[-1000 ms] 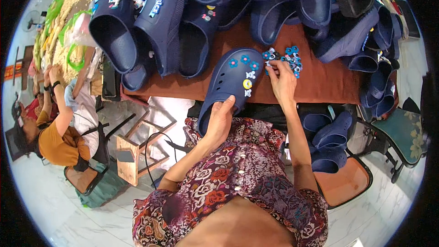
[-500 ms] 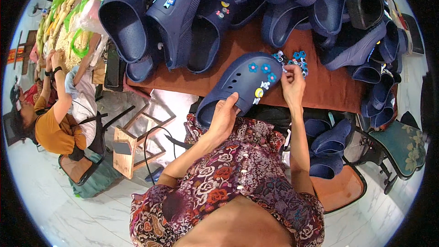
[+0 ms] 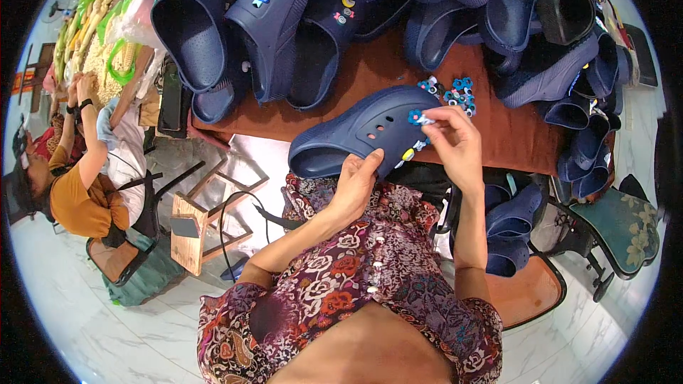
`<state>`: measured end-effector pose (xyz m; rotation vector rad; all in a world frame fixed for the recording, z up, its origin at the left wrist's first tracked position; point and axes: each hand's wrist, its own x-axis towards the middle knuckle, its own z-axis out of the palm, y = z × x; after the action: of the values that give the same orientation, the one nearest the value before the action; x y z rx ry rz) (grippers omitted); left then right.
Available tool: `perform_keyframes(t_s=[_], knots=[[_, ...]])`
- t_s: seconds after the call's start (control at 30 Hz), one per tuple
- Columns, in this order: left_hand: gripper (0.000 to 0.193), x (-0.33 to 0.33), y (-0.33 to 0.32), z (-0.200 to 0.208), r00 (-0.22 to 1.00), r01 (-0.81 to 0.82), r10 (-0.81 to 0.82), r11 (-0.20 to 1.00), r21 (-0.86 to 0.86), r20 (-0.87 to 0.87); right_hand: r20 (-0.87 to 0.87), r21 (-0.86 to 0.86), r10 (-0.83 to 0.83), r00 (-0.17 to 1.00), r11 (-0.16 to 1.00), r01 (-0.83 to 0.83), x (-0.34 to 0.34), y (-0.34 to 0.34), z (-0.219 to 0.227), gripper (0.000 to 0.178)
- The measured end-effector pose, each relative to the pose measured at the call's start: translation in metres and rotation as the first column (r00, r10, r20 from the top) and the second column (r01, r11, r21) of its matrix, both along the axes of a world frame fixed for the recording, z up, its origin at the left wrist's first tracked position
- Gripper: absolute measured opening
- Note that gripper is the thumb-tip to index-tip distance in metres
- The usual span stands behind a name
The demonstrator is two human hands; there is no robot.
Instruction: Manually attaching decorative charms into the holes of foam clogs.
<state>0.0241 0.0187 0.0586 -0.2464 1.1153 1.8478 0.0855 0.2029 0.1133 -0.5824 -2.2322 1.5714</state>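
Clog (image 3: 370, 131), navy blue foam with round holes across its top, lies tilted over the near edge of the brown table (image 3: 526, 139), directly in front of my chest. Its long axis runs from the open heel at my lower left up to the rounded toe at my upper right.

My left hand (image 3: 356, 185) cups the clog from beneath, near its middle. The fingers curl up round the near side in a loose grip and the thumb rests on the upper surface.

My right hand (image 3: 455, 146) sits at the toe end, touching the shoe. Its thumb and forefinger are pinched together on 1 small blue flower charm (image 3: 415, 117), which is pressed against the top of the toe. The remaining fingers are bent inward. A small yellow charm (image 3: 408, 154) already shows lower on the shoe's side, just left of this hand.

Of my 2 hands, the right is the nearer to the toe holes, and the charm lies at its fingertips, pointing toward my left.

Just beyond the toe, a small cluster of loose blue charms (image 3: 455, 92) lies on the table. Farther back, many more navy clogs (image 3: 270, 21) are heaped together. At my far left, another person (image 3: 78, 171) sits by a heap of pale material.
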Motion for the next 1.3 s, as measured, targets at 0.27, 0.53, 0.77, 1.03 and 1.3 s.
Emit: perform_keyframes(t_s=[0.27,0.53,0.77,1.03,1.3], knots=[[0.017,0.001,0.010,0.033,0.997,-0.017,0.010,0.996,-0.083,-0.074,0.082,0.238,0.079,0.994,0.967,-0.096,-0.017,-0.016,0.003,0.019],[0.022,-0.004,0.011,0.038,0.979,0.103,-0.118,0.990,-0.096,-0.165,0.101,0.289,0.041,0.994,0.955,-0.069,-0.019,-0.015,0.003,0.016],[0.035,-0.004,0.008,0.029,0.965,0.182,-0.190,0.982,-0.059,-0.183,0.156,0.283,0.005,0.988,0.958,-0.050,-0.017,-0.010,0.003,0.018],[0.035,-0.005,0.008,0.031,0.941,0.218,-0.222,0.975,-0.045,-0.254,0.104,0.402,0.018,0.994,0.914,-0.058,-0.020,0.017,-0.011,0.050],[0.035,-0.008,0.013,0.021,0.992,0.091,-0.082,0.992,0.092,-0.093,0.160,0.037,0.167,0.973,0.984,-0.175,-0.021,0.029,-0.022,0.061]])
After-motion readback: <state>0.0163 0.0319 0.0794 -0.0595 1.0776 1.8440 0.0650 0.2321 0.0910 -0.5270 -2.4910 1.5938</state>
